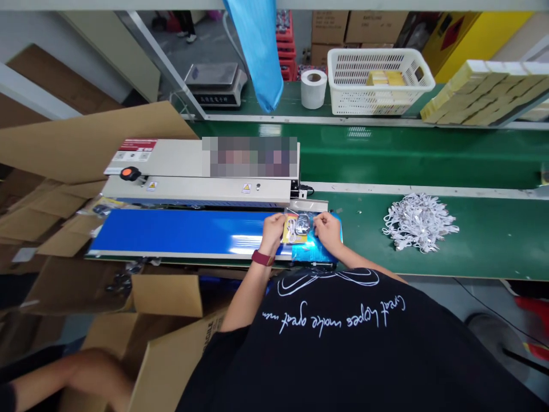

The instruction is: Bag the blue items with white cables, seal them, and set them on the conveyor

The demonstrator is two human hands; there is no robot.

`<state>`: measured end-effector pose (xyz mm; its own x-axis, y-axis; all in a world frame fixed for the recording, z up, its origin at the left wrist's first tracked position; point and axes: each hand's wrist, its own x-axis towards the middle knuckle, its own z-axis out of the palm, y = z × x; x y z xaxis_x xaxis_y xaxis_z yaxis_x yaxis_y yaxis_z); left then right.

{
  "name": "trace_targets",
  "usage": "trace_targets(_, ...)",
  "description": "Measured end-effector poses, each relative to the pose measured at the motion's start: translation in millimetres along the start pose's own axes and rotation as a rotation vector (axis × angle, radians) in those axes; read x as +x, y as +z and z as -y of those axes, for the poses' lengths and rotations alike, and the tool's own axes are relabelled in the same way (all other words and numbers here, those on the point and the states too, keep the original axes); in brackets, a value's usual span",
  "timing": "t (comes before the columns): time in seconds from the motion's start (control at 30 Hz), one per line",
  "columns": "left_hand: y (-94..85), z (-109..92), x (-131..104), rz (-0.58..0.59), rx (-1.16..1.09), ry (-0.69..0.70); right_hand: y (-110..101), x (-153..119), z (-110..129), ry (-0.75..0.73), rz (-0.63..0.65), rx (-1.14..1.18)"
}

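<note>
Right now I am pinching a clear packet (297,226) with both hands, left hand (273,230) and right hand (327,228) fingers closing on its edges, over the blue belt (180,232) by the sealer (193,174).

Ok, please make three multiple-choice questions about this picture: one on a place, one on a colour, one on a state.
1. Where does the pile of white cables lie?
A. on the green table
B. in the basket
C. on the blue belt

2. What colour is the belt of the sealing machine?
A. red
B. blue
C. yellow

3. How is the clear packet held?
A. by no hand
B. by one hand
C. by both hands

Answers: 1 A, it rests on the green table. 2 B, it shows blue. 3 C, the left hand and the right hand grip its sides.
</note>
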<state>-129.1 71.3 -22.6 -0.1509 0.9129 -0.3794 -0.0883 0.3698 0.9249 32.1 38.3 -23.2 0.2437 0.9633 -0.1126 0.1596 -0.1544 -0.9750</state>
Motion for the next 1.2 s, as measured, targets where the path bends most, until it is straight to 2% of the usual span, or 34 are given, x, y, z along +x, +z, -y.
trace_targets(0.2,-30.2,1,20,-0.041,-0.021,-0.029,29,4,11,0.111,0.098,0.095)
trace_targets(0.4,-79.6,9,42,-0.099,-0.020,0.035,70,8,22,0.171,0.205,0.170)
trace_targets(0.53,-113.6,5,53,-0.176,0.013,0.100,79,-4,26,0.173,0.290,0.193)
trace_targets(0.7,-153.5,-12,54,-0.322,0.106,0.142,65,-27,30,0.203,0.361,0.237)
trace_targets(0.9,-203.6,-29,34,-0.546,0.321,0.090,36,-34,38,0.213,0.345,0.234)
trace_targets(1.03,-227.8,-41,27,-0.624,0.325,0.078,21,-33,40,0.226,0.312,0.240)
trace_targets(1.2,-251.8,-63,29,-0.670,0.298,0.075,2,-33,38,0.214,0.261,0.212)
